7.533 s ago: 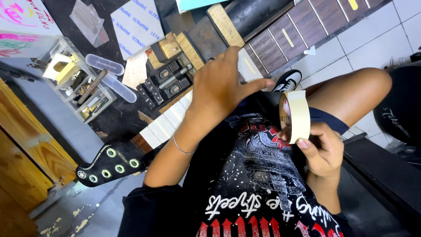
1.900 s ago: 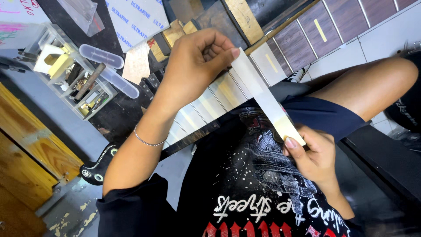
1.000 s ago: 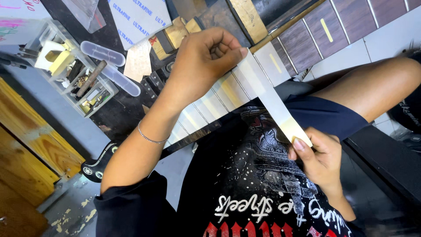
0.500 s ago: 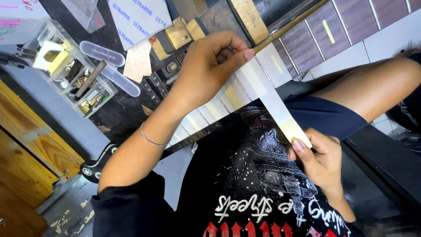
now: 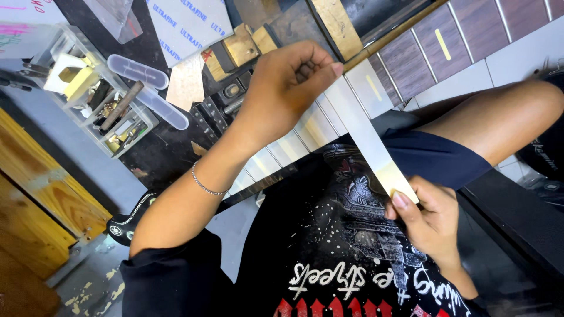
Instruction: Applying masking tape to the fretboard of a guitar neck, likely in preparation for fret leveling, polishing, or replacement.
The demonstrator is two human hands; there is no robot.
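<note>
Left hand (image 5: 288, 88) pinches tape (image 5: 367, 138) end, presses it on guitar neck (image 5: 305, 132), same spot as half second ago. Right hand (image 5: 432, 220) grips other end below neck, strip still pulled tight. Little change: tape half stuck, rest in air.

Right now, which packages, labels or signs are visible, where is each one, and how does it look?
Sheet pack: top centre on the dark bench, flat white rectangle with repeated blue print.
Paper sign: top left corner, white with pink and red handwriting.
Clear plastic bag: top, between those two, see-through and creased.
Compartment box: left, clear plastic, holding small parts; no label visible.
</note>
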